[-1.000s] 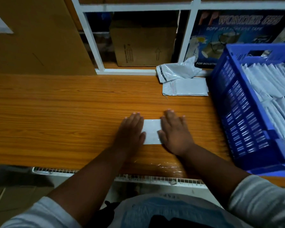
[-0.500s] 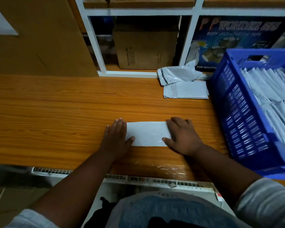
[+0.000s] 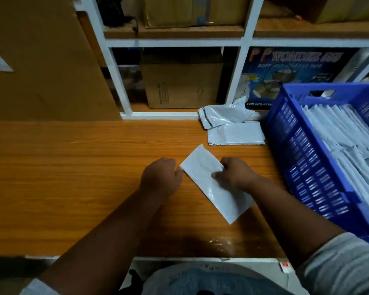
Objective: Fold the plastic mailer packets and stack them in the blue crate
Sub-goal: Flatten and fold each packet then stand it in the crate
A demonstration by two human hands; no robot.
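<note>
A folded white mailer packet (image 3: 202, 167) is lifted off the wooden table (image 3: 73, 167) and tilted, one end pointing away, the other toward me. My right hand (image 3: 237, 173) grips its middle, fingers curled round it. My left hand (image 3: 161, 177) is curled at the packet's left corner; whether it pinches it I cannot tell. The blue crate (image 3: 307, 167) stands at the right, holding several folded white packets (image 3: 345, 137) in rows.
Two unfolded mailers (image 3: 232, 126) lie at the back of the table beside the crate. Behind them a white shelf frame (image 3: 119, 86) holds a cardboard box (image 3: 183, 86) and a tape carton (image 3: 292, 71). The table's front edge runs close to my body.
The packet lay flat and sideways under both flat hands; now the right hand has picked it up and turned it diagonal. The left hand has curled at its corner.
</note>
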